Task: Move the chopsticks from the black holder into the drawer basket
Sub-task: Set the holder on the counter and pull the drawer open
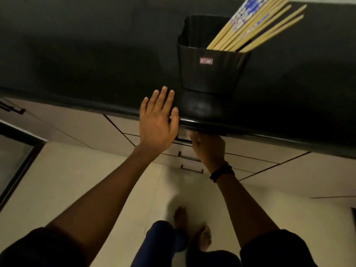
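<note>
Across the upper half of the view runs a dark countertop (77, 64), with pale drawer fronts (250, 160) below its rounded edge; all look closed, so the basket is not in sight. Near that edge stands the black holder (212, 74), upright, and the chopsticks (250, 29) are all in it, a loose bundle leaning up and to the right against the rim. They look like thin, stiff, light wooden sticks, some with blue printed tops; smooth and free to fan apart, they would probably slide past one another if pinched singly. Wrapping the whole bundle just above the rim, where the sticks lie closest together, seems the safest hold, and the light holder may tip unless steadied. The left hand (157, 122) lies flat on the counter edge just beside the holder's base, fingers straight and spread, gripping nothing. The right hand (209, 149) reaches under the counter lip toward the top drawer; its fingers are hidden, so whether it grips anything cannot be told.
</note>
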